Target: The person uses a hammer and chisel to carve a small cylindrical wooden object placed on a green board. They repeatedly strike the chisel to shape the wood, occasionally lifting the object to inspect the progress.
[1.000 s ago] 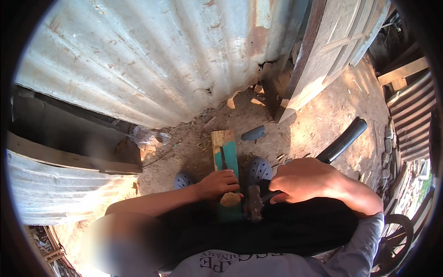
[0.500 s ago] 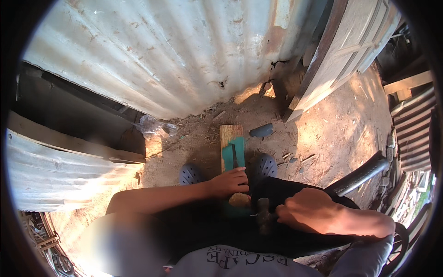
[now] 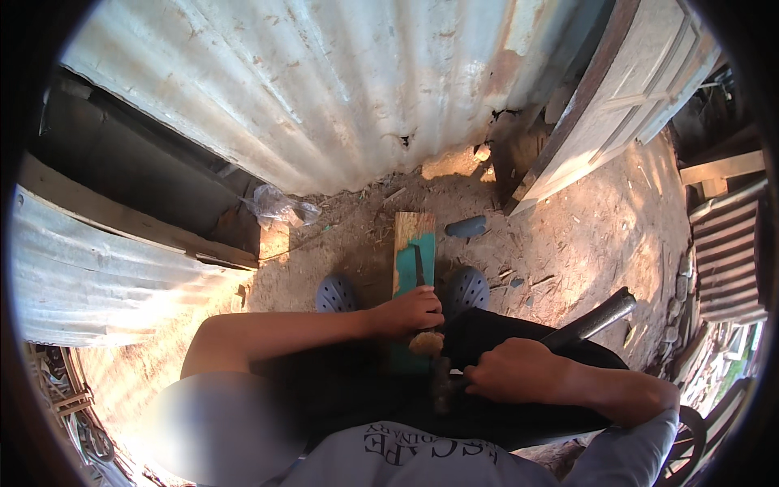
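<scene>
My left hand (image 3: 408,312) is wrapped round a chisel (image 3: 419,264). Its dark, narrow blade lies along a green-painted board (image 3: 403,231), whose far end shows bare wood. The rounded, light-brown butt of the chisel handle (image 3: 426,342) sticks out on my near side. In my right hand (image 3: 519,371) is a hammer with a thick dark handle (image 3: 596,316), which extends past the fist to the right. The dark hammer head (image 3: 441,387) is close to the chisel's butt; whether they touch I cannot tell. The board's near part is in shadow between my legs.
Grey-blue clogs (image 3: 334,294) flank the board. A blue-grey object (image 3: 466,227) lies on the dirt floor beyond it. Corrugated metal sheeting (image 3: 324,97) rises ahead, with a wooden door (image 3: 600,122) at its right. A clear plastic bag (image 3: 281,204) lies at the left.
The hammer in my right hand has swung left, bringing its head closer to the chisel's butt. My left hand keeps its hold on the chisel. The whole view has shifted slightly.
</scene>
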{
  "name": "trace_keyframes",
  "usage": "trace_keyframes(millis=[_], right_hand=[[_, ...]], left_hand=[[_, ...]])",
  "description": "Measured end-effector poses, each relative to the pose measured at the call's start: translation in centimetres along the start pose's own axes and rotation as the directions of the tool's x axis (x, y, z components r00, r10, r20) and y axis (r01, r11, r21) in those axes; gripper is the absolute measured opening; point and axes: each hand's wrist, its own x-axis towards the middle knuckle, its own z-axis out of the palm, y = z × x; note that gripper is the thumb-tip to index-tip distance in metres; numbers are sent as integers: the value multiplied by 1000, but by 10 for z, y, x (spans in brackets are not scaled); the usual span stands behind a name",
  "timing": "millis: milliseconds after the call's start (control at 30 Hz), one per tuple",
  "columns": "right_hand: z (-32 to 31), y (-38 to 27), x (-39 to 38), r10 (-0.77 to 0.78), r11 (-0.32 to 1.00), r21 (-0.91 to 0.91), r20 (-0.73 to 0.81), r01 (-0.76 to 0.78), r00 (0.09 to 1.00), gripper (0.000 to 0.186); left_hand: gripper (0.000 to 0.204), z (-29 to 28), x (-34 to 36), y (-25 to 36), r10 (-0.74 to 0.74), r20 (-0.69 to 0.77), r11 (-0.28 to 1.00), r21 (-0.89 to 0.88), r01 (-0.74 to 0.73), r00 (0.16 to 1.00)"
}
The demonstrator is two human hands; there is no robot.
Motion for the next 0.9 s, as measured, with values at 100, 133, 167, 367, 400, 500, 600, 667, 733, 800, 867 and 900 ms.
trace_keyframes(millis=[100,133,167,367,400,500,600,667,733,800,867,900], right_hand=[[-2,-1,0,-5,1000,4,-37,5,999,32],[-2,-1,0,-8,1000,4,-50,8,999,32],[-3,-1,0,-4,1000,1,-47,4,999,32],[-1,1,-1,10,1000,3,-45,-10,999,32],[-1,2,-2,11,1000,10,-45,-11,999,32],[-5,2,-1,10,1000,11,-32,-9,999,33],[-6,3,-1,16,1000,15,-37,-16,999,33],[-6,3,-1,24,1000,14,-45,-23,999,33],[-5,3,0,29,1000,6,-51,-29,998,33],[-4,4,-1,19,1000,3,-65,-19,998,34],[-4,4,-2,8,1000,2,-74,-8,997,33],[-4,4,-2,2,1000,3,-76,-2,997,33]], left_hand=[[19,1,-3,-1,-23,47,1000,-2,23,999],[19,1,-4,-2,-43,53,999,0,43,998],[18,1,-4,-2,-61,59,998,1,61,996],[13,-7,-2,2,-66,68,998,28,64,996],[12,-11,-1,3,-54,88,998,17,52,995],[21,-11,-3,-3,-97,116,992,-74,106,988],[16,-10,0,-8,36,42,999,25,-37,998],[14,-10,1,-9,38,45,999,15,-39,998],[11,-9,0,-9,27,56,1000,1,-27,998],[7,-8,-3,-11,5,80,1000,-4,-5,997],[7,-7,-5,-11,15,93,1000,11,-17,996],[7,-6,-5,-11,20,100,1000,17,-22,995]])
